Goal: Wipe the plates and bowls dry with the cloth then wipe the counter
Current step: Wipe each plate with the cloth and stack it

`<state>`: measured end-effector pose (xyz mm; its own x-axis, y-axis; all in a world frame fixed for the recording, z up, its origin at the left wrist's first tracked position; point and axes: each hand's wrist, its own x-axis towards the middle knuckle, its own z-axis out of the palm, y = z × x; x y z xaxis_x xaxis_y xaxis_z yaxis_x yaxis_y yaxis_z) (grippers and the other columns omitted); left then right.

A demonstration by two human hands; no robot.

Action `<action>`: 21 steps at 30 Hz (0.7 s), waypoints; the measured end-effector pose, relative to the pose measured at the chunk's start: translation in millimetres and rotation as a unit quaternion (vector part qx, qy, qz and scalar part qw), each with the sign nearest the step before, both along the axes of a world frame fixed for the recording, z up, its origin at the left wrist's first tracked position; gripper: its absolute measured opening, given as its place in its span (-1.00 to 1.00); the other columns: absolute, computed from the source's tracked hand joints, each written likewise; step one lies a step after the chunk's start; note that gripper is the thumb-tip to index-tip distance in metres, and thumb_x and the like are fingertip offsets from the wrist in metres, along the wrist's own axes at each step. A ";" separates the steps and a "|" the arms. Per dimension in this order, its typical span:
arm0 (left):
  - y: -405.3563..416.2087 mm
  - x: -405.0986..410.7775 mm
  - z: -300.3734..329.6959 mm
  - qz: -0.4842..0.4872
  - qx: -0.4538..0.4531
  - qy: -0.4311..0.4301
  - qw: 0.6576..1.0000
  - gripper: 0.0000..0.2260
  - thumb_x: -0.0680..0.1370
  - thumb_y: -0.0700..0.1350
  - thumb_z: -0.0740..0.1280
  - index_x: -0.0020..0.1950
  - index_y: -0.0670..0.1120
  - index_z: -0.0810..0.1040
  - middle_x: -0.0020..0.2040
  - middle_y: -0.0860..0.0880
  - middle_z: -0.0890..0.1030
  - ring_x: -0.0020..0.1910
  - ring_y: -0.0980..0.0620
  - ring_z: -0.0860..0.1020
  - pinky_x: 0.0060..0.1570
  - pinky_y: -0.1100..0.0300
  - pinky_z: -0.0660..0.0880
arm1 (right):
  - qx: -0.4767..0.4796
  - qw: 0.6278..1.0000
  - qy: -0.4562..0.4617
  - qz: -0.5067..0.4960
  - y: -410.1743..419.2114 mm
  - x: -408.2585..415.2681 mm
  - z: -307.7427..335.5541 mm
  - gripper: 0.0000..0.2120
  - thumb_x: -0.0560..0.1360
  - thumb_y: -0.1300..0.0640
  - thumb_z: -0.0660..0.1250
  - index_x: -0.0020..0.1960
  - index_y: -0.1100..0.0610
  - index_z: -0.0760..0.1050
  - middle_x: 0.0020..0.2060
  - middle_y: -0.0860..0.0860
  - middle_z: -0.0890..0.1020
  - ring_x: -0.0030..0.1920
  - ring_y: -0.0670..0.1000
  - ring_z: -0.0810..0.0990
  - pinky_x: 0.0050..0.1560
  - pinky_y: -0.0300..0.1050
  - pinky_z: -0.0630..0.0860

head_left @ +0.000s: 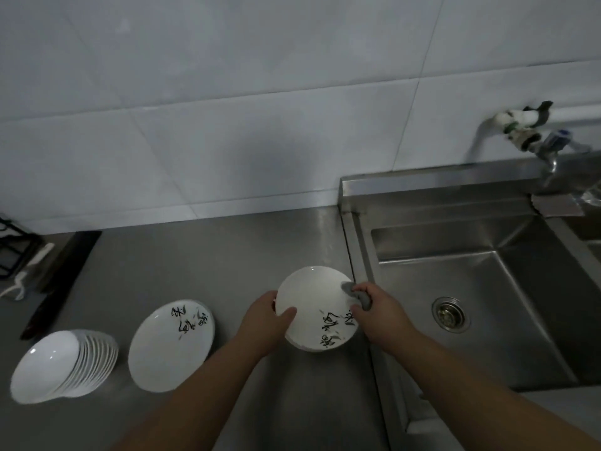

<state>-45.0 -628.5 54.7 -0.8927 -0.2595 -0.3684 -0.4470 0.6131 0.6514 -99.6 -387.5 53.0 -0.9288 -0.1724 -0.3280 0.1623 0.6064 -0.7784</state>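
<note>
A: How is the plate (312, 307) held, and why?

B: It is gripped at its left rim by the left hand (265, 319), thumb laid over the face, and tilted up toward the person just left of the sink (481, 288). That tilt likely keeps the face open to the cloth.

A: And the cloth (356, 292)?

B: It is bunched grey in the clenched fingers of the right hand (379, 312) and pressed to the plate's right rim, near the black lettering. Drying of this plate is judged to be under way.

A: Where are the other dishes?

B: 1 lettered plate (170, 346) is seen on the counter (195, 255) to the left, apart from the held one. Whether more lie under it cannot be told. Further left, a stack of bowls (65, 366) is leaned on its side. Perhaps wiped and unwiped pieces are kept separate, though which is which cannot be told.

A: The counter?

B: It is judged not yet wiped, since dishes are on it.
</note>
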 end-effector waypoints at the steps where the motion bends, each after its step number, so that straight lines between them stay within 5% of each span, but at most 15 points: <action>1: 0.5 -2.7 -2.2 -0.004 -0.014 -0.001 1.000 -0.61 0.57 0.01 0.41 0.35 -0.09 0.53 0.21 -0.05 0.61 0.09 0.00 0.55 0.07 0.14 0.47 | 0.004 1.000 0.005 0.012 -1.5 -2.4 -1.9 -0.76 0.55 0.14 0.42 0.19 -0.04 0.54 -0.02 -0.07 0.63 -0.02 -0.04 0.63 -0.06 -0.22 0.53; 11: -0.4 -8.9 -20.1 -0.018 -0.094 -0.089 0.991 -0.41 0.54 0.16 0.39 0.46 -0.10 0.36 0.34 -0.14 0.42 0.29 -0.12 0.49 0.25 0.08 0.43 | 0.119 0.982 0.059 0.137 -10.0 -18.2 -16.4 -0.61 0.55 0.07 0.43 0.35 0.02 0.47 0.14 0.07 0.61 0.09 0.06 0.57 0.02 -0.19 0.43; 21: -2.3 -11.3 -23.8 -0.053 -0.106 -0.092 0.989 -0.39 0.51 0.19 0.40 0.46 -0.07 0.35 0.32 -0.12 0.36 0.23 -0.14 0.52 0.25 0.06 0.46 | 0.156 0.978 0.049 0.126 -11.3 -20.1 -21.7 -0.59 0.57 0.06 0.39 0.40 0.02 0.43 0.23 0.12 0.52 0.18 0.13 0.55 0.16 -0.12 0.44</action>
